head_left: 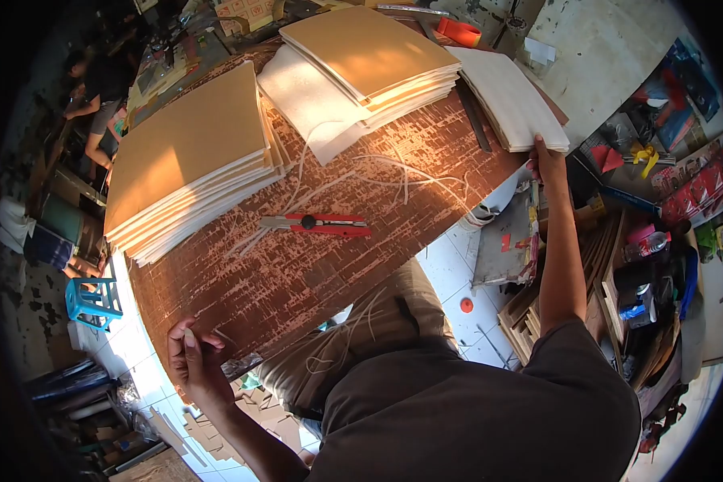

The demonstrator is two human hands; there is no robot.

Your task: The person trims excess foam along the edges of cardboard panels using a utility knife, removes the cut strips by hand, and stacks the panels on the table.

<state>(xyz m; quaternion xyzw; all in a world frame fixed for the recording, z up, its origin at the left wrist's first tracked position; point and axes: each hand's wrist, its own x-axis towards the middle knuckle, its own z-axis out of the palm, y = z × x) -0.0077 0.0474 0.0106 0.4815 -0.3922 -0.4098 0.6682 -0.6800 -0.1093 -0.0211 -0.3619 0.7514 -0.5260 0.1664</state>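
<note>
My right hand (547, 160) grips the near corner of a white stack of sheets (512, 96) at the table's right end. Near the table's lower left edge, my left hand (191, 357) is raised with its fingers bent, thumb and fingertips close together; a small pale bit shows at the fingertips, too small to name. A red and black cutter (317, 223) lies mid-table beside loose pale strips (406, 170). Two piles of brown-topped boards with white layers, a left pile (193, 153) and a back pile (369, 48), stand on the brown table (297, 277).
A roll of red tape (459, 32) and a dark flat bar (472, 116) lie at the back right. Another person (100, 96) is at the far left, near a blue stool (93, 302). Wooden boards and clutter stand at the right. Cardboard scraps (209, 434) cover floor tiles below.
</note>
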